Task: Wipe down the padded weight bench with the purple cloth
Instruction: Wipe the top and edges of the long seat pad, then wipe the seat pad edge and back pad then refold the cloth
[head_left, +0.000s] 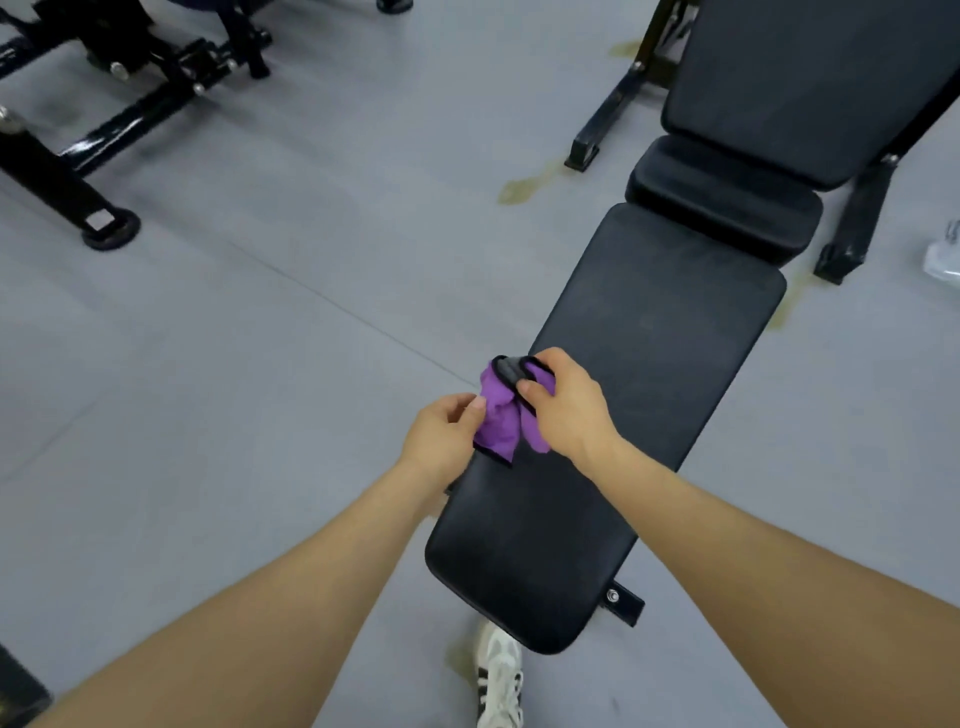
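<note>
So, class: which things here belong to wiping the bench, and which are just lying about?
Belong to the job:
purple cloth
padded bench
left hand and right hand, both gripping the cloth

Just lying about:
black machine frame
white shoe at the right edge

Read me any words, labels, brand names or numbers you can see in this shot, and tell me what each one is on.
None: no readable text anywhere.
The purple cloth, held by the left hand and right hand, shows no print.
The black bench pad is unmarked.
The white shoe shows only dark stripes.
</note>
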